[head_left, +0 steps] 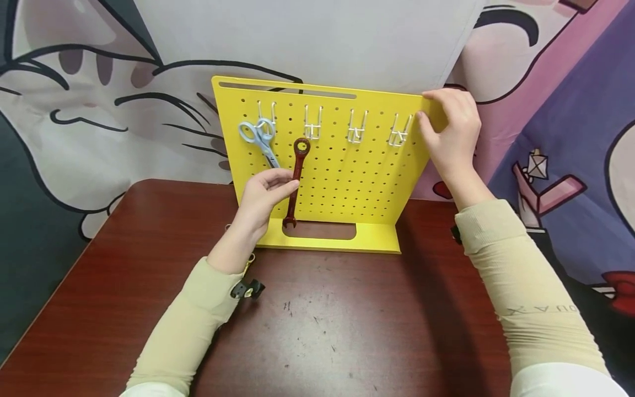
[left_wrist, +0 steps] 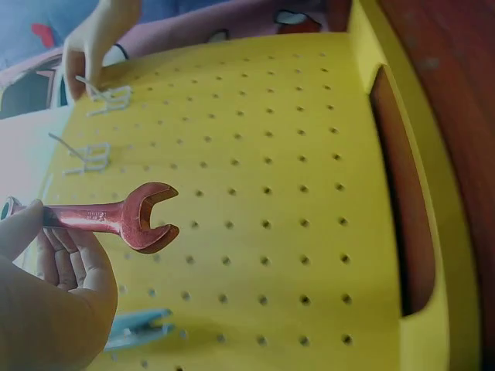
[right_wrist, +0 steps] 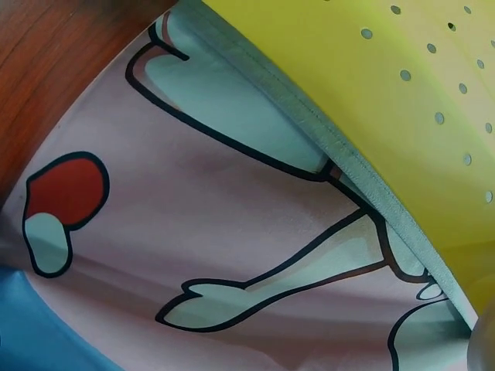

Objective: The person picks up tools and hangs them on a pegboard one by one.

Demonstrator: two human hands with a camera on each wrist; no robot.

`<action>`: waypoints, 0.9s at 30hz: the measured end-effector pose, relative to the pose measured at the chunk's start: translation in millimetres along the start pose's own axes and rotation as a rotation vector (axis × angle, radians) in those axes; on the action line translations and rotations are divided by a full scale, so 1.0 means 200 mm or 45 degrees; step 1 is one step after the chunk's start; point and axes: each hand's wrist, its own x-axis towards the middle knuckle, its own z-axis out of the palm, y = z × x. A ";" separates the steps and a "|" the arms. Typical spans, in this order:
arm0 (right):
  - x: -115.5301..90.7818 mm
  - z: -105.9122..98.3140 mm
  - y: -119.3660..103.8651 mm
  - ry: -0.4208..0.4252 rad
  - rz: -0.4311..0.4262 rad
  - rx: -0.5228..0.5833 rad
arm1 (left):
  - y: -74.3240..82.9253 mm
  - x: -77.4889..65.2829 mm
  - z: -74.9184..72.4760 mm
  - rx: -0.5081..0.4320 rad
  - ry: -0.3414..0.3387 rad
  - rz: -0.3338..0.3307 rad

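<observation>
Grip left (head_left: pixel 263 198): pinches wrench (head_left: pixel 299 164) | grip right (head_left: pixel 455 129): spread, holds pegboard (head_left: pixel 342 179) corner

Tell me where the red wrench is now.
In the head view, the wrench is in the left grip, before the yellow pegboard, right of the blue scissors.

Dark letters (head_left: pixel 543 310), apparently X, A and U, on the right sleeve (head_left: pixel 526 275)

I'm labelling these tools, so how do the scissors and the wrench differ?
The scissors are pale blue; the wrench is red. The scissors hang on the yellow pegboard; the left hand holds the wrench. The scissors have two loops, the wrench one. Both have looped ends up.
</observation>
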 end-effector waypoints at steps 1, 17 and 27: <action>0.00 0.00 0.00 0.002 -0.001 0.002 | 0.01 0.01 0.02 -0.008 -0.004 0.008; 0.00 0.00 0.00 -0.006 -0.009 0.004 | -0.01 0.13 0.10 -0.058 0.053 -0.059; 0.00 0.00 0.00 -0.001 -0.013 0.004 | -0.04 0.17 0.12 -0.086 0.161 -0.003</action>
